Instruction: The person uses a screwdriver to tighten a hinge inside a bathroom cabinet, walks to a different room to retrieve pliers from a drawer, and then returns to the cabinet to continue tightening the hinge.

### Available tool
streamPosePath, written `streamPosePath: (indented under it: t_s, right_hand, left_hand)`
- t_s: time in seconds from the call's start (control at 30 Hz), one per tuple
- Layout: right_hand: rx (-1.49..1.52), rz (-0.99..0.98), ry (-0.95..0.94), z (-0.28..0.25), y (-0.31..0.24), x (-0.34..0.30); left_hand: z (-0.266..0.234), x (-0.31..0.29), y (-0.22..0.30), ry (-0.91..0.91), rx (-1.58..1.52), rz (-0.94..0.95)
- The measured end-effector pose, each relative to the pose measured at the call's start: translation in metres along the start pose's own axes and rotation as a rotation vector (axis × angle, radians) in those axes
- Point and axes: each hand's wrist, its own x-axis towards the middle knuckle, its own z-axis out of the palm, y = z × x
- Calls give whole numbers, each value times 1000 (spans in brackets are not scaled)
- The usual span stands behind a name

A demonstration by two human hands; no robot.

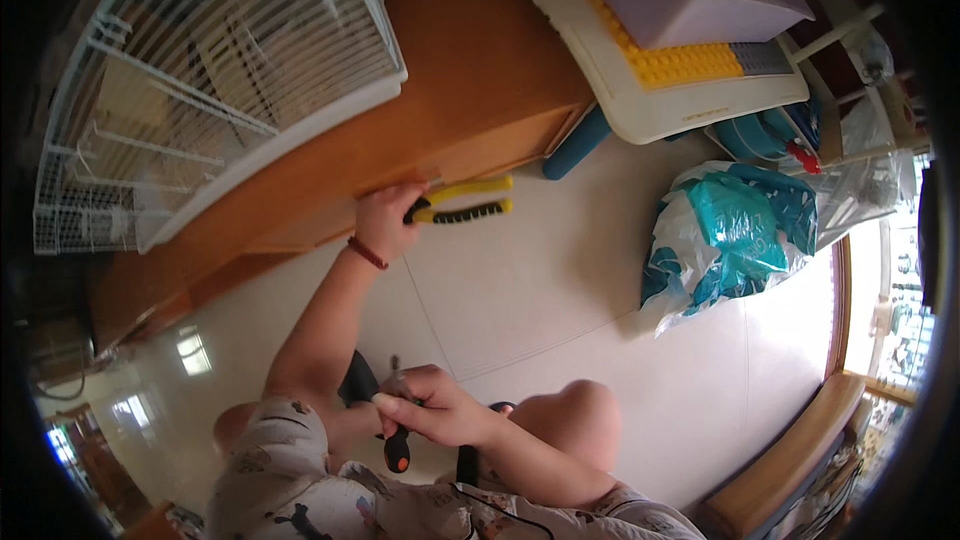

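Note:
At the edge of the wooden cabinet, my left hand (383,221) is closed around one end of a pair of pliers (465,212). Its yellow and black handles jut out to the right; the jaws are hidden by my fingers. A dark red bracelet circles that wrist. Low in the view, in front of my body, my right hand (437,408) grips a screwdriver (397,452). The black handle with an orange end points down, and a short metal part shows above my fingers; its tip is too small to make out.
A white wire cage (230,70) stands on the wooden cabinet (480,40). To the right are a pale table (680,118) with a yellow studded plate (640,55) and a lilac bin (710,0). A teal and white plastic bag (735,230) lies on the tiled floor.

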Motion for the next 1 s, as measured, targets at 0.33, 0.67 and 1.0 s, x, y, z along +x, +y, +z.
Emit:
streamPosePath:
  t_s: [0.33,0.67,1.0]
  right_hand:
    - [527,98,630,25,19,-34]
    - [781,121,1070,33,-27,-148]
    - [-117,707,640,189,-117,-26]
  left_hand:
    - [-150,-111,7,-1084,200,-168]
    - [-514,-506,194,-995,65,-1756]
    - [-514,-630,395,-462,-474,-2220]
